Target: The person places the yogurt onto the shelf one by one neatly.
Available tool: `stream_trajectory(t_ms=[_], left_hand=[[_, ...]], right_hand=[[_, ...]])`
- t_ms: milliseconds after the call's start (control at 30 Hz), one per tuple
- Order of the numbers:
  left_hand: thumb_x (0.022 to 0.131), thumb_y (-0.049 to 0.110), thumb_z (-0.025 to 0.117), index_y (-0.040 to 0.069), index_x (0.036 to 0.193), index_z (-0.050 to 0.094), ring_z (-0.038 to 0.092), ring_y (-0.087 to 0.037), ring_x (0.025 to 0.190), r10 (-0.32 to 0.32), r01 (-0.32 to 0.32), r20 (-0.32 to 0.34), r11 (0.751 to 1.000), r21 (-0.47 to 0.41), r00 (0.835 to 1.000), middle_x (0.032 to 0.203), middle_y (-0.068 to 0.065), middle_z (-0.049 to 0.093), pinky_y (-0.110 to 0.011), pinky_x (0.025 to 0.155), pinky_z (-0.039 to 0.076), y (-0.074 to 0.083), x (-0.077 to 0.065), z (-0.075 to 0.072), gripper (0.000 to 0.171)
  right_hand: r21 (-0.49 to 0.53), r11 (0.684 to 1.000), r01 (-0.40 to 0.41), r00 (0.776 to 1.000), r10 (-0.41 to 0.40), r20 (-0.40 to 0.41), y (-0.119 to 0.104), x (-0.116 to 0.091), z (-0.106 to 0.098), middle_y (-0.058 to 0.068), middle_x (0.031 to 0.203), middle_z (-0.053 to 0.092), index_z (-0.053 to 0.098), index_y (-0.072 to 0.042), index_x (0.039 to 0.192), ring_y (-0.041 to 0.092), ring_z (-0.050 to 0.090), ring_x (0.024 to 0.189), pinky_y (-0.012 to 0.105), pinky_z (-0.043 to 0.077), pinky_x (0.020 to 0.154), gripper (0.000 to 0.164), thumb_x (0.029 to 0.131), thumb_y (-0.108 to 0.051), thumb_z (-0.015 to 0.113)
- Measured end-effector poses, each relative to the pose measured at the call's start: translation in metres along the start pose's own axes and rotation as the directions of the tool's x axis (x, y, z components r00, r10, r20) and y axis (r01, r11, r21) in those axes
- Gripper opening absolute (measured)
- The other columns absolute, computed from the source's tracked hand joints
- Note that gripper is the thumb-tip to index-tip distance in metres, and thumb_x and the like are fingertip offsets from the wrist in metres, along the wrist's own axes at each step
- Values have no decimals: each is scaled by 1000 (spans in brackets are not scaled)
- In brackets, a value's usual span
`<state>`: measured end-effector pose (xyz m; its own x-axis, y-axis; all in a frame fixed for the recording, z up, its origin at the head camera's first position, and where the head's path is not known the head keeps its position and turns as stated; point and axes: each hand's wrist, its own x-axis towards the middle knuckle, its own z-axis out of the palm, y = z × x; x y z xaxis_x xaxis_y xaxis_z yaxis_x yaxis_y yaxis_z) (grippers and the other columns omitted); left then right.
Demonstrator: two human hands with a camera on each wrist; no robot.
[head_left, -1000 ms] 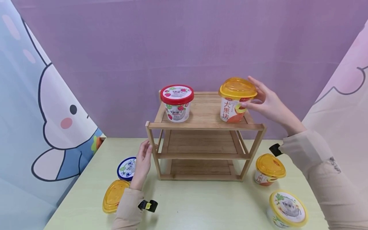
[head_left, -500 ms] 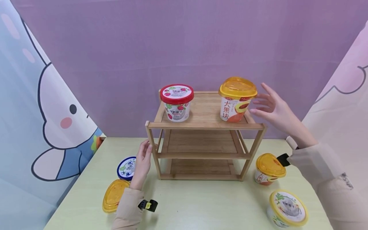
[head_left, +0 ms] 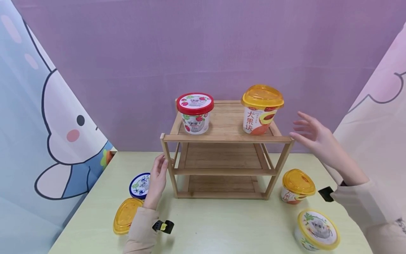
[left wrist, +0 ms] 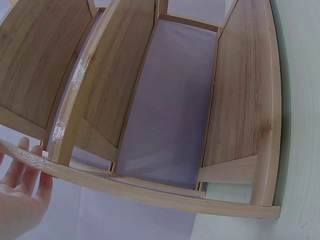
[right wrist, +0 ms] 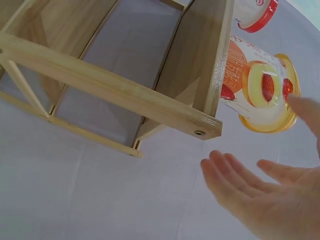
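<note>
A three-tier wooden rack (head_left: 229,138) stands on the table. My left hand (head_left: 158,176) holds its left front post, fingers at the wood in the left wrist view. On the top shelf sits a white cup with a red lid and strawberry pictures (head_left: 195,116), at the left. To its right stands a fruit cup with a domed orange lid (head_left: 260,111), upright and printed with a yellow fruit. My right hand (head_left: 317,141) hovers in the air to the right of the rack, apart from that cup. Its fingers are loosely bent and hold nothing, as the right wrist view (right wrist: 270,200) also shows.
At the right on the table are another orange-lidded fruit cup (head_left: 298,187) and a yellow-lidded cup (head_left: 317,230). Near the left forearm are a blue-lidded cup (head_left: 140,186) and an orange-lidded cup (head_left: 126,217). Purple cloth (head_left: 203,46) hangs behind the rack.
My right hand has let go of the orange-lidded fruit cup on the top shelf and moved away to the right and down. The left hand stays on the rack's post.
</note>
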<state>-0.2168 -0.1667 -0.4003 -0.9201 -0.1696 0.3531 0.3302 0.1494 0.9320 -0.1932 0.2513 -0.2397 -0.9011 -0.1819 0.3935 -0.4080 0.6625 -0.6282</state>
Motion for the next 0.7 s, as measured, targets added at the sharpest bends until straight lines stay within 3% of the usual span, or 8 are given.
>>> stream_trajectory(t_ms=[100,233,333,400,467,567,600,700], left_hand=[[96,15,37,0,125,40,44,3,100,4,-4,-2,1000,3,1000,116,-20,48,-15,89,34,-1,0,0,33],[95,14,38,-1,124,41,45,2,99,15,-15,-7,1000,3,1000,114,-20,49,-15,88,35,-1,0,1,33],[95,14,38,0,124,41,45,3,98,14,-14,-7,1000,10,1000,114,-20,49,-14,87,35,-2,1,1,33],[95,13,38,-1,124,41,45,3,98,17,-17,-10,1000,8,1000,115,-20,49,-14,87,35,-2,1,1,32],[95,12,38,-2,124,41,45,4,98,25,-25,-13,1000,-2,1000,115,-21,49,-13,88,35,-1,1,1,32],[95,11,38,-3,124,41,45,4,98,29,-29,-15,999,-17,999,115,-21,48,-13,88,35,0,1,1,32],[95,11,38,-3,124,41,45,4,98,28,-28,-14,999,-17,1000,115,-21,48,-13,88,35,0,1,1,32],[95,11,38,-2,124,40,45,4,98,19,-19,-11,1000,-15,1000,116,-21,48,-14,88,35,1,0,1,32]], right_hand=[[-30,1000,-7,1000,7,12,5,-7,1,22,125,44,26,-5,138,35,48,105,0,36,69,60,88,-19,55],[-63,998,23,999,-21,32,15,-20,2,25,122,45,36,-1,132,4,53,96,1,36,69,51,88,-18,55],[-84,995,59,997,-55,46,24,-31,4,26,120,48,43,1,127,-17,42,88,2,36,70,45,87,-15,56],[-107,991,77,996,-71,58,27,-38,6,25,117,51,46,2,124,-8,50,89,7,41,73,42,86,-13,57],[-127,989,73,995,-63,78,30,-45,7,25,115,52,47,2,122,12,56,94,23,47,78,41,86,-13,57],[-156,986,56,993,-39,110,35,-55,11,24,114,53,46,1,123,39,52,96,49,44,77,41,86,-14,57],[-165,985,52,992,-32,121,36,-59,12,24,115,52,47,2,122,43,50,96,56,41,75,41,86,-15,57],[-180,982,52,990,-28,135,42,-69,16,23,115,52,49,2,119,43,49,97,56,40,75,39,85,-15,58]])
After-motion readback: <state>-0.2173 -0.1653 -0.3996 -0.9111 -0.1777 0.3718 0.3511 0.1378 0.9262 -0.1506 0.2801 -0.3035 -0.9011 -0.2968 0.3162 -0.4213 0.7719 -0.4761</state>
